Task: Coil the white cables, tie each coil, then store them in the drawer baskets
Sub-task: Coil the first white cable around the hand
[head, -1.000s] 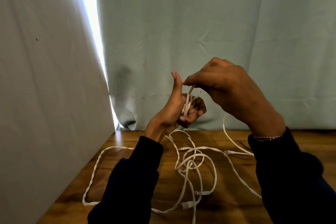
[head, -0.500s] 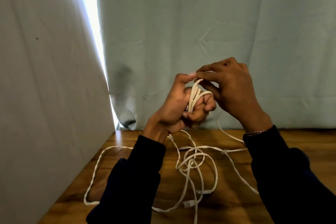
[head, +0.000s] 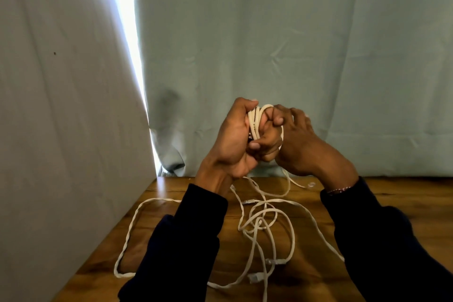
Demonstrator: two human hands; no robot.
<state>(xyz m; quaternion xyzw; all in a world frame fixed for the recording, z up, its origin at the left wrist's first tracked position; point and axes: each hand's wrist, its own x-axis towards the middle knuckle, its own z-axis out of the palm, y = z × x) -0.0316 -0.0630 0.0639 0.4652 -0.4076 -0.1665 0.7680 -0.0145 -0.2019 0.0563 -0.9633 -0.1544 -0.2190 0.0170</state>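
Observation:
My left hand [head: 232,140] is raised above the table and grips a small coil of white cable [head: 255,120] wound round its fingers. My right hand [head: 297,144] sits close against it on the right, fingers curled over the cable strand that wraps behind the coil. The cable's loose end hangs from my hands to the table. A tangle of white cables [head: 264,223] with several plugs lies on the wooden table [head: 404,193] below my hands. The drawer baskets are not in view.
One long twisted white cable [head: 130,230] loops out to the left near the table's left edge. Pale curtain cloth [head: 269,44] hangs behind the table and along the left side, with a bright gap between the two sheets.
My right hand has come down from above the coil to its right side, carrying the strand round my left fingers. My left thumb has folded down onto the coil. The coil has grown.

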